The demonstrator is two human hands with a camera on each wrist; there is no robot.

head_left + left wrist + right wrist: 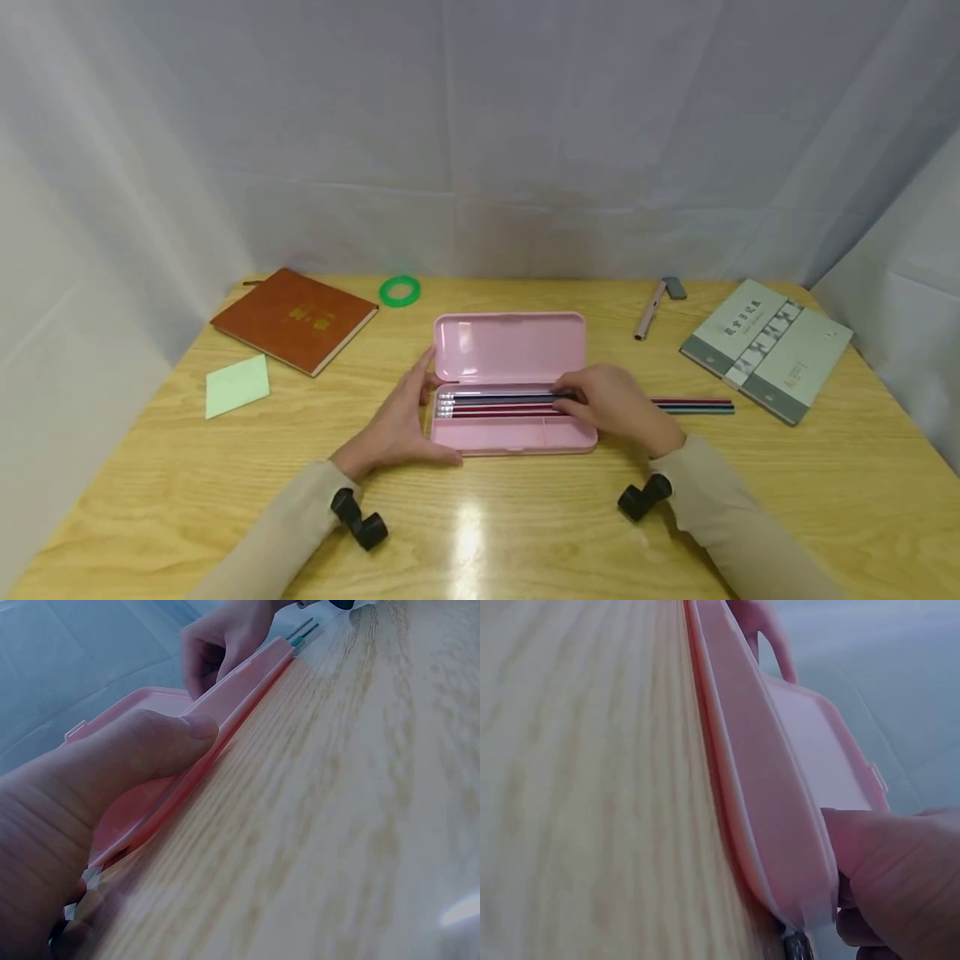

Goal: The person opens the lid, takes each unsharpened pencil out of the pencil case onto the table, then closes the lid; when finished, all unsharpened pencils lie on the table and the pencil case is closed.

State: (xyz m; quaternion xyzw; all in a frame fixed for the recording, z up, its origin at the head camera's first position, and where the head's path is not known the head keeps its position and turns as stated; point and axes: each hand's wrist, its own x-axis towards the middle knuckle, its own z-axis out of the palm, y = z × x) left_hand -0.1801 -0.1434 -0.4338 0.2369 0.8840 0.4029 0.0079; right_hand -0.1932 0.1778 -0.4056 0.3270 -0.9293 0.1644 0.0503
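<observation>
A pink pencil case [487,433] lies on the table with its lid [510,350] raised at the back. Several pencils [502,409], dark and red, lie side by side in its rear compartment, their pale ends to the left. My left hand [393,421] grips the case's left end, thumb along the front wall and fingers round behind. My right hand [611,404] reaches over the right end, thumb and forefinger curled about a dark pencil [536,395]. The front compartments hold nothing. More pencils [693,407], red and teal, lie on the table beyond my right hand.
At the left are a brown notebook [296,321] and a pale green sticky pad [237,387]. A green tape ring [385,292] sits behind the case. To the right lie a pink pen [650,311], a grey eraser [674,288] and a grey-green notebook [768,350].
</observation>
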